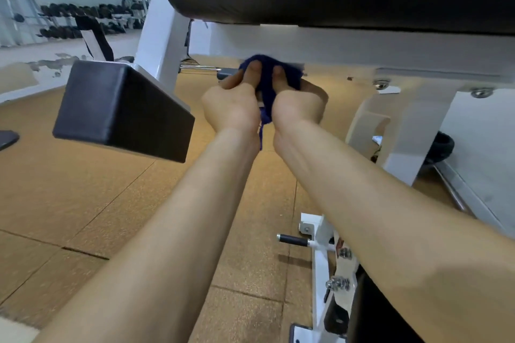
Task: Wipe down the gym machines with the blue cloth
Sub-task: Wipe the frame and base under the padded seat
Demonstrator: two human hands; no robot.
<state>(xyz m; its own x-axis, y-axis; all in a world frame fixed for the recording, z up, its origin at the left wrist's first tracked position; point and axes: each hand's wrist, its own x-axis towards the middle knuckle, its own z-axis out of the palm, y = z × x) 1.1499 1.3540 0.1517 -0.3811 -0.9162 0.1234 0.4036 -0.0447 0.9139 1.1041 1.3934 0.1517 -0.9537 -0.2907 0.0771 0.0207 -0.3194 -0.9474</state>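
Under white frame bar (334, 47), blue cloth (264, 78) pinched between left hand (230, 108) and right hand (298, 106) grips.

Under me lay a tan, speckled rubber-tile floor (92, 203), its squares parted by thin dark seams, one seam gaping a little near my left forearm. On it stood the white painted steel frame of the gym machine (412, 131), its thick leg planted at my right, and a lower white steel bracket with bolts (320, 259) and a short black-gripped peg (292, 239) beside it. Farther off, where the floor turned pale grey, a black-and-white bench (96, 39) stood before blurred racks of dark dumbbells (64, 19). A black rubber wheel (443, 147) rested behind the leg.
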